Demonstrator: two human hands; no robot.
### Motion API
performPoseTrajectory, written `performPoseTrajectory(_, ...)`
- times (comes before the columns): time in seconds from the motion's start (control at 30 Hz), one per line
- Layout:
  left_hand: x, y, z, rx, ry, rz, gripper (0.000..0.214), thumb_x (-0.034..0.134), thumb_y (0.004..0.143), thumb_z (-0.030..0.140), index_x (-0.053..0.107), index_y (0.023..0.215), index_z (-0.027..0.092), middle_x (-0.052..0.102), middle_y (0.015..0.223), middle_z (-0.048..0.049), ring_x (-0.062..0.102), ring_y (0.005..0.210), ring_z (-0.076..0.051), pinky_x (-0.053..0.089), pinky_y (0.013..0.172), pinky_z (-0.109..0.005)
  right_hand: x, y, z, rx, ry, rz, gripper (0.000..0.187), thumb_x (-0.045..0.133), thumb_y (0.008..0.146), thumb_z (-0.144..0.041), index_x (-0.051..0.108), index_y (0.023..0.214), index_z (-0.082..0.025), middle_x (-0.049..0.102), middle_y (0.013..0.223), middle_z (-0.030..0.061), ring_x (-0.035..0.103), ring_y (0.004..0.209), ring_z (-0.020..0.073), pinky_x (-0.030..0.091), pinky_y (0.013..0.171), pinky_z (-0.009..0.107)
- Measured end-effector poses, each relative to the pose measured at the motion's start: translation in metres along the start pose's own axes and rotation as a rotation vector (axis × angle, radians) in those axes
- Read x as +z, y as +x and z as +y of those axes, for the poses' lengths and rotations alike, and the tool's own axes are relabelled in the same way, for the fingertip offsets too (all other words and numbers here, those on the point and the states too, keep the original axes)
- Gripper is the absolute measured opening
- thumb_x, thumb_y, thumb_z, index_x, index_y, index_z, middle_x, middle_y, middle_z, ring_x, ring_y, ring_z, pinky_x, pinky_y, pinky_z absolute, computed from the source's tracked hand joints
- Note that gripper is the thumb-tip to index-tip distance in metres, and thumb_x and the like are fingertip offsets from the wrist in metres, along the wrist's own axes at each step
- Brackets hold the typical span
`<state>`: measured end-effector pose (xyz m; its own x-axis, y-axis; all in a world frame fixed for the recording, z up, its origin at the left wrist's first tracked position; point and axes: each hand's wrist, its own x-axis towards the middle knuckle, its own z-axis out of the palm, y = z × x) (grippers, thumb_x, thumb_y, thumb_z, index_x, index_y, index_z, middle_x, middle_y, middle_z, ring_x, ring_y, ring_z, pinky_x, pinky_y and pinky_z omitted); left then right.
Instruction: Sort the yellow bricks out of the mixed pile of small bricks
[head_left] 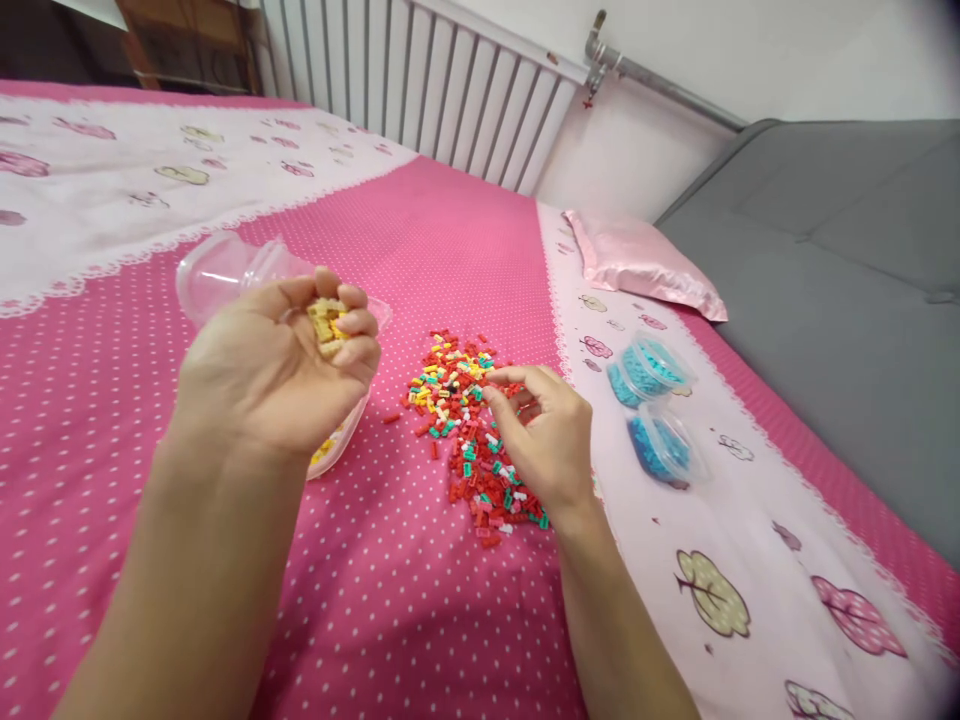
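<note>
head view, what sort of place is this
Most likely a home bedroom: a pink dotted bedsheet, a satin pillow, a white radiator behind, a grey sofa alongside.

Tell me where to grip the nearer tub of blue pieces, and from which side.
Probably best: grip the nearer blue tub across its round clear wall, from above and from the side of the pile, with the right hand beside it. The left hand is cupped around yellow pieces. The other blue tub crowds its far side.
</note>
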<state>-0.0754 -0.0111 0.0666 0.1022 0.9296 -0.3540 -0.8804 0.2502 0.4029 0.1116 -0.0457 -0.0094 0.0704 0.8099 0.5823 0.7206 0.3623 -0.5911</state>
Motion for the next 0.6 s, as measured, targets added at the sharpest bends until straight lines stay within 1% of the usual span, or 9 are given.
performPoseTrajectory(0.07,0.001,-0.002,0.004,0.018,-0.007,-0.011,0.023,0.041,0.089,0.020,0.058,0.076,0.022,0.047,0.050,0.0003,0.040,0.037,-0.008,0.025,0.030,-0.018,0.002,-0.001,0.000,0.001,-0.026,-0.060,0.011,0.057,0.081,-0.023,0.066,0.087,-0.020,0.066,0.088,0.0014,0.056,0.059,0.0095,0.047,0.065,0.026)
performPoseTrajectory(0.2,-0.002,0.002,0.010,0.054,0.018,-0.015,0.026,0.041,0.090,0.017,0.050,0.066,0.020,0.045,0.047,0.0028,0.032,0.032,-0.004,0.019,0.027,-0.016,0.004,-0.008,-0.010,0.000,-0.161,-0.142,0.013,0.056,0.082,-0.025,0.066,0.089,-0.021,0.067,0.093,0.0029,0.059,0.070,0.0136,0.045,0.072,0.029)
performPoseTrajectory(0.3,-0.008,0.002,0.014,0.119,0.041,-0.003,0.029,0.036,0.092,0.015,0.047,0.066,0.020,0.044,0.047,0.0043,0.030,0.030,-0.002,0.018,0.027,-0.014,0.003,-0.023,-0.017,0.021,-0.221,-0.179,0.015,0.053,0.084,-0.026,0.066,0.091,-0.022,0.067,0.094,0.0033,0.060,0.074,0.0150,0.045,0.073,0.028)
performPoseTrajectory(0.37,-0.014,-0.001,0.017,0.194,0.100,0.012,0.027,0.036,0.092,0.015,0.048,0.068,0.019,0.045,0.049,0.0044,0.032,0.031,-0.001,0.020,0.028,-0.012,0.001,-0.041,-0.015,0.050,-0.234,-0.187,0.017,0.052,0.085,-0.026,0.066,0.092,-0.021,0.067,0.094,0.0033,0.061,0.075,0.0152,0.045,0.073,0.028)
performPoseTrajectory(0.4,-0.018,-0.003,0.019,0.221,0.142,0.027,0.026,0.036,0.092,0.015,0.048,0.069,0.018,0.045,0.050,0.0040,0.034,0.033,-0.001,0.021,0.029,-0.010,-0.002,-0.051,-0.011,0.071,-0.249,-0.174,0.018,0.051,0.085,-0.026,0.066,0.093,-0.021,0.067,0.093,0.0036,0.061,0.076,0.0157,0.045,0.073,0.028)
performPoseTrajectory(0.47,-0.026,-0.006,0.023,0.233,0.224,0.077,0.023,0.038,0.090,0.013,0.049,0.071,0.017,0.047,0.054,0.0026,0.041,0.039,-0.002,0.028,0.033,-0.009,-0.013,-0.074,0.001,0.102,-0.289,-0.149,0.020,0.049,0.086,-0.026,0.066,0.095,-0.020,0.066,0.097,0.0052,0.062,0.082,0.0170,0.045,0.075,0.029)
performPoseTrajectory(0.5,-0.031,-0.006,0.025,0.227,0.254,0.114,0.021,0.038,0.090,0.013,0.050,0.073,0.016,0.048,0.056,0.0015,0.046,0.043,-0.003,0.033,0.036,-0.008,-0.020,-0.086,0.008,0.117,-0.310,-0.095,0.021,0.048,0.087,-0.027,0.067,0.095,-0.020,0.066,0.099,0.0058,0.062,0.086,0.0178,0.045,0.077,0.029)
performPoseTrajectory(0.53,-0.036,-0.006,0.027,0.216,0.274,0.151,0.019,0.037,0.089,0.012,0.050,0.076,0.016,0.049,0.059,0.0004,0.050,0.049,-0.005,0.039,0.041,-0.009,-0.030,-0.100,0.015,0.135,-0.333,-0.039,0.023,0.049,0.087,-0.030,0.067,0.095,-0.019,0.066,0.099,0.0062,0.062,0.085,0.0178,0.046,0.078,0.030)
performPoseTrajectory(0.6,-0.045,-0.003,0.032,0.215,0.308,0.208,0.019,0.035,0.089,0.015,0.052,0.081,0.016,0.051,0.064,-0.0021,0.056,0.058,-0.009,0.049,0.054,-0.016,-0.051,-0.127,0.028,0.170,-0.392,0.074,0.026,0.049,0.087,-0.035,0.067,0.094,-0.019,0.067,0.097,0.0061,0.062,0.081,0.0172,0.046,0.077,0.029)
